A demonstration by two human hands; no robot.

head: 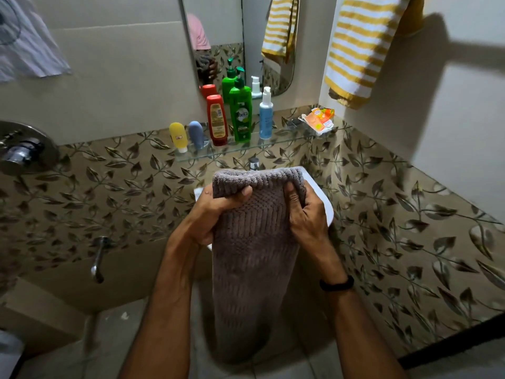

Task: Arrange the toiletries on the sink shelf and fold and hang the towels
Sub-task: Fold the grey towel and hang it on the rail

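Note:
I hold a grey textured towel (254, 258) folded lengthwise, hanging down in front of the white sink (325, 203). My left hand (218, 212) grips its upper left edge and my right hand (303, 209) grips its upper right edge. On the glass shelf (287, 139) above the sink stand a yellow tube (178, 136), a blue-grey tube (196, 134), a red bottle (217, 119), a green pump bottle (240, 113) and a blue pump bottle (266, 116). Orange soap packets (318, 120) lie at the shelf's right end. A yellow-and-white striped towel (360, 47) hangs on the right wall.
A mirror (235, 36) hangs above the shelf. A shower mixer (23, 149) and a spout (98, 258) are on the left tiled wall. A pale cloth (27, 42) hangs at the upper left. The sink tap (254, 163) peeks over the towel.

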